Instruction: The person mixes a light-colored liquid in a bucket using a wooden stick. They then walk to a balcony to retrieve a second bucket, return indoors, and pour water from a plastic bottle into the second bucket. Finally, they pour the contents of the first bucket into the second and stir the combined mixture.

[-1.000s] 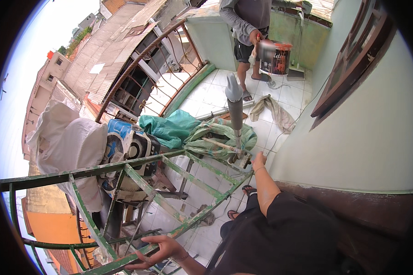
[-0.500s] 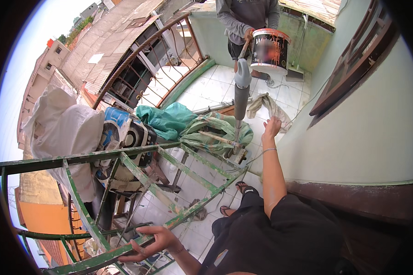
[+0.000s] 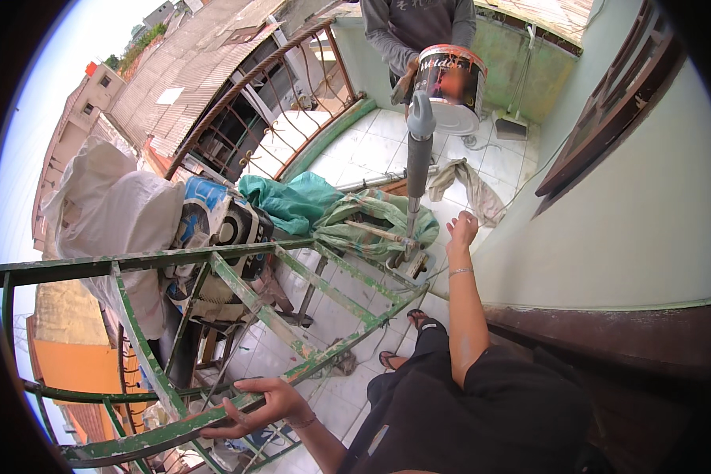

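Observation:
I look down from a green metal scaffold (image 3: 237, 272) onto a tiled balcony. My left hand (image 3: 254, 404) grips the scaffold's lower front rail. My right hand (image 3: 461, 229) is stretched out downward, open and empty, fingers apart, near the pale wall. Below and beyond it a person lifts a paint bucket (image 3: 450, 87) with both hands toward me. A paint roller (image 3: 417, 170) on a long handle stands upright from the scaffold's right corner, right in front of the bucket.
Green cloth bundles (image 3: 336, 209) lie on the floor tiles. White sacks (image 3: 114, 209) and buckets are piled on the left by a curved railing (image 3: 237, 118). A pale wall with a brown window frame (image 3: 608, 110) runs along the right.
The person below has raised the bucket higher and nearer. My right hand has reached further out and up toward it. My left hand stays on the rail.

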A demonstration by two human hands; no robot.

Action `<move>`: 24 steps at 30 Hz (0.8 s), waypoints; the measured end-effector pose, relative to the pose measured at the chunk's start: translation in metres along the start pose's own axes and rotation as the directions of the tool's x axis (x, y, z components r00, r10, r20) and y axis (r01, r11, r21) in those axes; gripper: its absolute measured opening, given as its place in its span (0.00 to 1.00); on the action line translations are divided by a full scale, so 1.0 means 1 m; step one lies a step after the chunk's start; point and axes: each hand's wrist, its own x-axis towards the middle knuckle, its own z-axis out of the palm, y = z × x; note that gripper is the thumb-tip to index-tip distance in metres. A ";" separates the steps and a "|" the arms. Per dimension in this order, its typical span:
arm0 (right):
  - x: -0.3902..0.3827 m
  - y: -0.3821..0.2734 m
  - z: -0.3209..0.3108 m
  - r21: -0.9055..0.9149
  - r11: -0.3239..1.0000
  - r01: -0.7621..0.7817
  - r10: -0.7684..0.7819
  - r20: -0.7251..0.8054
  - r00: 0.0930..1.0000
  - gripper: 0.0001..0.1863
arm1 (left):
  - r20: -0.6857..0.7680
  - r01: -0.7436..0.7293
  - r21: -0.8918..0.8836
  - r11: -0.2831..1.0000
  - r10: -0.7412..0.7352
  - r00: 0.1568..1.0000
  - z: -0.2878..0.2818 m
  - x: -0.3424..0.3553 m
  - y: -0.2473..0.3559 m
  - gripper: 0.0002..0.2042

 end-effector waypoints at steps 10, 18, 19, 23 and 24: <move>-0.014 -0.033 0.004 0.023 1.000 -0.005 0.003 0.090 0.996 0.16 | -0.014 0.018 -0.067 0.998 -0.019 1.000 0.001 0.002 0.001 0.15; -0.019 -0.062 0.007 0.037 0.999 0.017 -0.021 0.119 0.993 0.14 | 0.031 0.046 -0.085 0.995 -0.043 0.999 -0.001 0.001 0.006 0.15; -0.020 -0.064 0.009 0.042 0.999 0.013 -0.018 0.127 0.992 0.14 | 0.034 0.046 -0.078 0.996 -0.044 0.998 -0.002 0.002 0.004 0.15; -0.016 -0.062 0.002 0.039 0.999 -0.012 0.005 0.160 0.987 0.16 | 0.031 0.013 -0.052 0.999 -0.011 0.999 -0.003 0.003 0.000 0.14; -0.017 -0.067 -0.002 0.042 0.999 0.007 -0.014 0.174 0.985 0.19 | 0.018 0.030 -0.103 0.994 -0.028 0.999 0.000 0.003 0.001 0.14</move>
